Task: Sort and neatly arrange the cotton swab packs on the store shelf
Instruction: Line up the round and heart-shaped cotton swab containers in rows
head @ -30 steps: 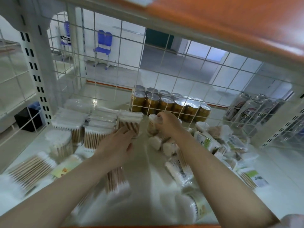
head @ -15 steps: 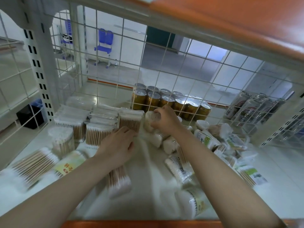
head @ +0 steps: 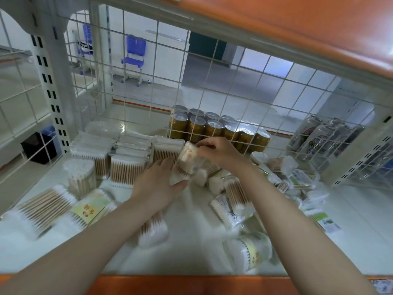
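Head view: swab pack (head: pixel 185 161) pinched by right-hand fingers (head: pixel 203 145), left thumb (head: pixel 180 185) beneath.

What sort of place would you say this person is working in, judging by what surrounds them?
Most likely a small shop or a mock-up of one: a white wire-backed shelf with an orange front edge, many cotton swab packs lined up on it, and rows of drink cans behind the mesh.
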Action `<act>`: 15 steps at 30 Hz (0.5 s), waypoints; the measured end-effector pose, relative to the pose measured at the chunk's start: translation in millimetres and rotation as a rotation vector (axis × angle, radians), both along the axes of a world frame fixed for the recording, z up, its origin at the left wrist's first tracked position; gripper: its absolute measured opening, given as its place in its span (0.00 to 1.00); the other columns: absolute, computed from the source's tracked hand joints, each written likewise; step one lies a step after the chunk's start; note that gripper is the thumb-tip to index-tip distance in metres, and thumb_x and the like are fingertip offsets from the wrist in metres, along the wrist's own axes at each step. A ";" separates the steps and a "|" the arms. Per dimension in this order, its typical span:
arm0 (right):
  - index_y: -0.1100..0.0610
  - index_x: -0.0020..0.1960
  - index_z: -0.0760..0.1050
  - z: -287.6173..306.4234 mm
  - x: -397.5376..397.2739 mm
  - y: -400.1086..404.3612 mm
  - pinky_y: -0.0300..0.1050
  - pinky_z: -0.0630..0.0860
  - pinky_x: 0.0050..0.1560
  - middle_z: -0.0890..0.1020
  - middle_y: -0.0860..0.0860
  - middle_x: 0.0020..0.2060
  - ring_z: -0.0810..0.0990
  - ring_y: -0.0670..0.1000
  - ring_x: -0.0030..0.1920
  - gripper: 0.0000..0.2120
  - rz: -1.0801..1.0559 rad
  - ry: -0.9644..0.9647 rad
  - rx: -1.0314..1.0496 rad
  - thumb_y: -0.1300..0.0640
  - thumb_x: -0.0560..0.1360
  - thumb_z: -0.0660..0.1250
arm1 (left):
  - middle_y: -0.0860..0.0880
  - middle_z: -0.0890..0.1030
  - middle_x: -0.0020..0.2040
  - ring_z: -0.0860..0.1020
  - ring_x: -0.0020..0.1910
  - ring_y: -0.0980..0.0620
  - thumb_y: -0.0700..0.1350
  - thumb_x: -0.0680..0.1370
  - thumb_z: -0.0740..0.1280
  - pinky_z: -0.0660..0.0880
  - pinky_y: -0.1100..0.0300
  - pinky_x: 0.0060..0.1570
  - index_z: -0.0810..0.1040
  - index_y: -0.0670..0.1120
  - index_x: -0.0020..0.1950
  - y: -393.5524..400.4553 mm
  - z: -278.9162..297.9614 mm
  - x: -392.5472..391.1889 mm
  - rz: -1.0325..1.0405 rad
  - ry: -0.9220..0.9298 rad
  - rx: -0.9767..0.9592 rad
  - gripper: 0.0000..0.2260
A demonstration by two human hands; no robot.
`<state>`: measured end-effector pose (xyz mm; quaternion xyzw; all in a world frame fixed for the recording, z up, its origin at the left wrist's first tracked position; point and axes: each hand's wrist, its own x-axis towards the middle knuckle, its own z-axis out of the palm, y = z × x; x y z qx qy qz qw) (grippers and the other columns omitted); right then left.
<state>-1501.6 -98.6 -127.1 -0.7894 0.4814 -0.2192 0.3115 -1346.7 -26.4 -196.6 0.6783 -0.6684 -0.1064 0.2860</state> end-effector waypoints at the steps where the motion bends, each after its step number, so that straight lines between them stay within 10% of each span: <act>1: 0.51 0.50 0.75 -0.1 -0.1 1.4 0.34 0.72 0.43 0.77 0.43 0.42 0.75 0.41 0.44 0.05 0.002 -0.011 0.010 0.56 0.76 0.62 | 0.52 0.76 0.59 0.75 0.58 0.49 0.62 0.72 0.64 0.72 0.57 0.52 0.67 0.52 0.66 -0.3 -0.9 -0.6 0.003 0.009 -0.003 0.26; 15: 0.54 0.46 0.79 -8.2 -5.3 8.0 0.35 0.68 0.44 0.80 0.45 0.40 0.76 0.42 0.45 0.11 -0.060 -0.137 0.083 0.50 0.78 0.61 | 0.55 0.74 0.42 0.75 0.43 0.53 0.68 0.69 0.61 0.69 0.59 0.39 0.74 0.51 0.52 7.4 0.8 -11.6 -0.015 0.120 0.017 0.23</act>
